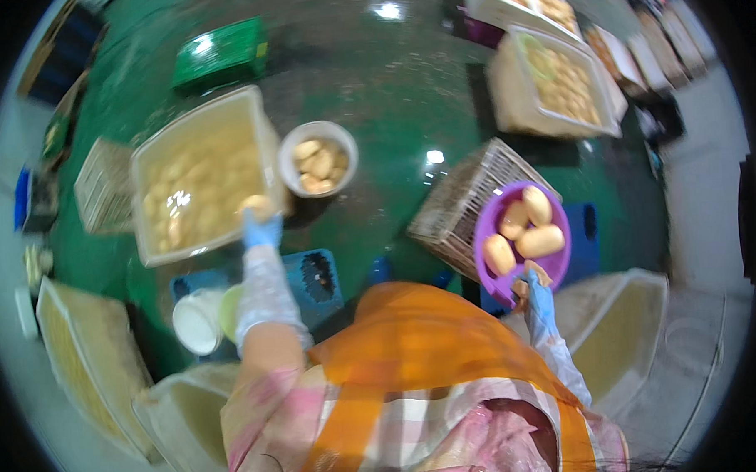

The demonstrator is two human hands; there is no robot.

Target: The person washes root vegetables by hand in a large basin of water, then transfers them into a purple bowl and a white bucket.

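Note:
My left hand (262, 230), in a blue glove, grips a pale root vegetable piece (256, 208) at the near right corner of a large white tub (142, 241). Cloudy water and many pale root vegetables (188, 174) fill that tub. On the other side, my right hand (540, 296), also blue-gloved, is at the near rim of a purple basin (563, 270). Tan root pieces (535, 272) show around its fingers, which partly hide them. Several peeled, lotus-root-like pieces (539, 241) lie in the basin. The basin rests on a slatted crate (455, 211).
A white bucket (285, 167) of root pieces stands beside the tub. A green crate (218, 54) lies farther off on the wet floor. Another full tub (510, 100) stands back right. Nearby are a white pail (197, 323), blue stools (314, 285) and more tubs (95, 352).

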